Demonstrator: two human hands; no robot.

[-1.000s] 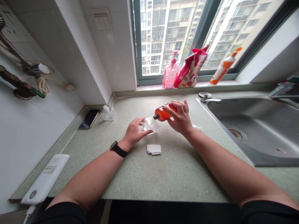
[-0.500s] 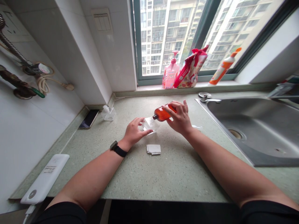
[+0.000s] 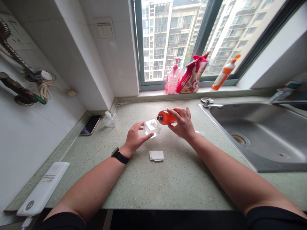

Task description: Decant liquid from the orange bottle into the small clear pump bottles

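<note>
**Clear container braced, amber-red bottle tipped beside it**

We have the clear container (image 3: pixel 152 128) at the middle of the worktop (image 3: pixel 177 185), with the left hand (image 3: pixel 136 137) curved about its left side. The fingers lie at its far left and the thumb along its near side; we judge this a light, bracing grip, one that steadies the container and leaves its top uncovered.

In the right hand (image 3: pixel 184 124) we have the amber-red bottle (image 3: pixel 168 117), gripped around the body and tilted almost onto its side. Holding it by the body leaves the dark neck (image 3: pixel 159 118) free, and the neck points towards the container, just beyond its upper right edge. We cannot tell how much liquid either vessel holds, nor see any stream between them.

The folded white paper or cloth (image 3: pixel 156 156) lies flat on our near side of the container, within easy reach and outside both grips. Another clear container (image 3: pixel 111 119), with a whitish piece at it, sits well apart to the left, beside the phone (image 3: pixel 90 125), so it does not crowd our hands.
</note>
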